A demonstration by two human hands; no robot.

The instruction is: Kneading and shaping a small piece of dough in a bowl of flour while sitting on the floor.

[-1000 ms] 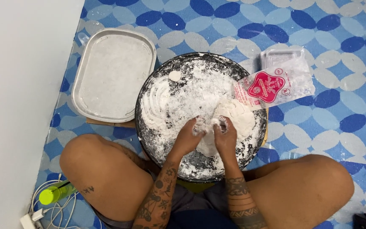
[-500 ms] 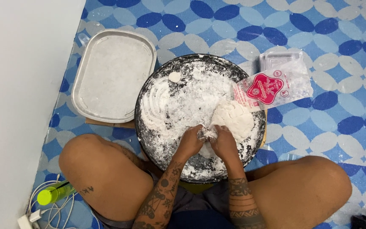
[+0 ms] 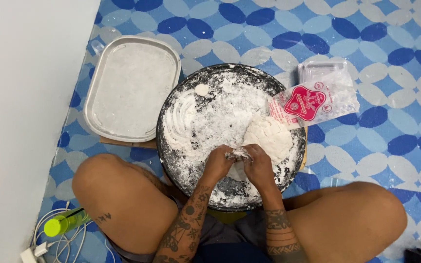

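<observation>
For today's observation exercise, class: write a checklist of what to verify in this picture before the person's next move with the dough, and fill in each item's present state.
1. Both hands on the small piece: left hand and right hand pinch the dough piece together. Ok.
2. Big dough lump lies inside the round pan. Ok.
3. Pan floured: white flour covers most of it. Ok.
4. Metal tray within reach: beside the pan, dusted white, holding no pieces. Ok.
5. Flour bag clear of the pan: its end overlaps the rim. Not ok.
6. Dough piece's firmness: cannot tell.
</observation>
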